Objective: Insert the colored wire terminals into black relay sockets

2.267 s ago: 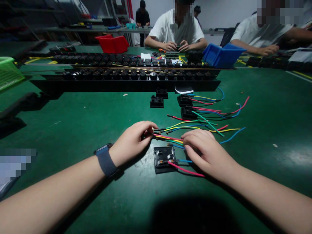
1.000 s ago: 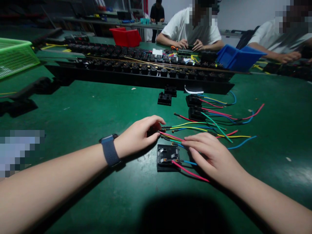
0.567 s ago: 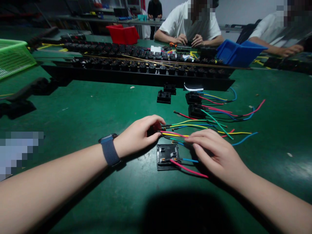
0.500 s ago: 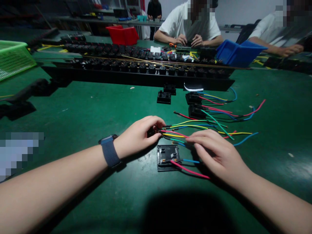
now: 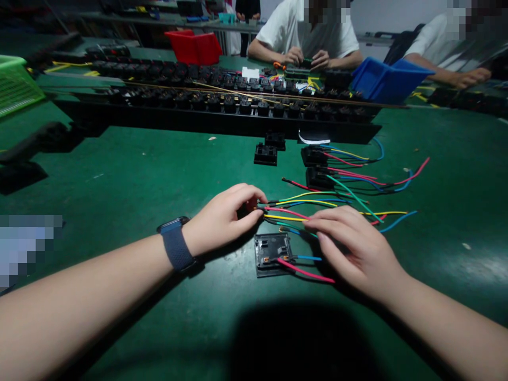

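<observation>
My left hand point(image 5: 226, 217), with a dark watch point(image 5: 177, 243) on its wrist, curls its thumb and fingers round the near ends of several coloured wires point(image 5: 283, 211). What lies deeper inside its grasp is hidden. To the right, my right hand point(image 5: 353, 243) has its fingertips on the red and yellow wires, which run under it and come out beyond. Just below the wires, a black socket plate point(image 5: 270, 253) lies back side up on the table. A blue wire point(image 5: 307, 258) and a red wire point(image 5: 305, 272) are attached to it.
Two wired black sockets point(image 5: 315, 177) and two unwired ones point(image 5: 265, 153) lie farther back. Behind them a long black rail point(image 5: 198, 121) is lined with sockets. A blue bin point(image 5: 391, 79), red bin point(image 5: 194, 47) and green basket point(image 5: 18, 87) stand around. Co-workers sit opposite.
The camera view has shifted slightly. Both hands stay at the wires with almost the same grip; the right fingers have moved only a little along them.
</observation>
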